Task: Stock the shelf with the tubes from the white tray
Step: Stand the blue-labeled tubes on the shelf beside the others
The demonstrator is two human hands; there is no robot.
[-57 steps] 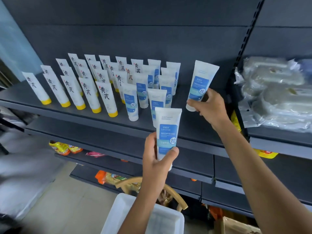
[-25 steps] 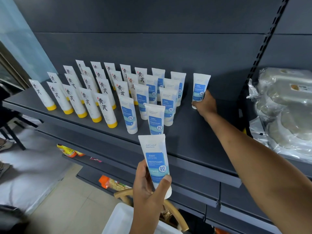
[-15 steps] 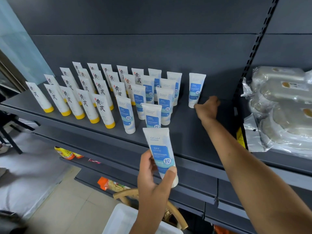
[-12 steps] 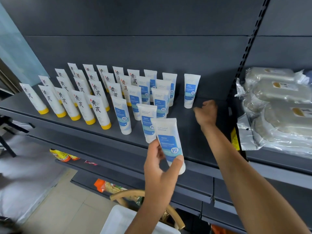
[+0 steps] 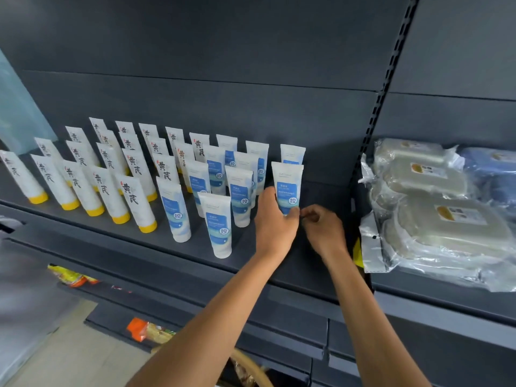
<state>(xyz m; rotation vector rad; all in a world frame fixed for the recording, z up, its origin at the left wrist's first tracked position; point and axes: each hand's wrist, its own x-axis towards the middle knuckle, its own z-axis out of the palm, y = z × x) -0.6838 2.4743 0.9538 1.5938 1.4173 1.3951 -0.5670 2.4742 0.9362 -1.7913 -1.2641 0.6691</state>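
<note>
My left hand (image 5: 275, 219) grips the lower end of a white tube with a blue label (image 5: 288, 185), held upright on the dark grey shelf (image 5: 304, 263) just in front of another blue-label tube (image 5: 292, 154) at the back. My right hand (image 5: 324, 230) is right beside it with curled fingers at the tube's base; whether they touch it I cannot tell. Left of these stand several more blue-label tubes (image 5: 220, 227) and rows of white tubes with yellow caps (image 5: 136, 202). The white tray is out of view.
Clear plastic-wrapped packs (image 5: 441, 208) fill the neighbouring shelf bay on the right, past a slotted upright (image 5: 371, 127). Lower shelves hold snack packets (image 5: 145, 331). A wooden curved piece (image 5: 251, 370) shows at the bottom.
My left hand has carried its tube up and right onto the shelf, in front of the tube my right hand let go of earlier. My right hand has come down beside it.
</note>
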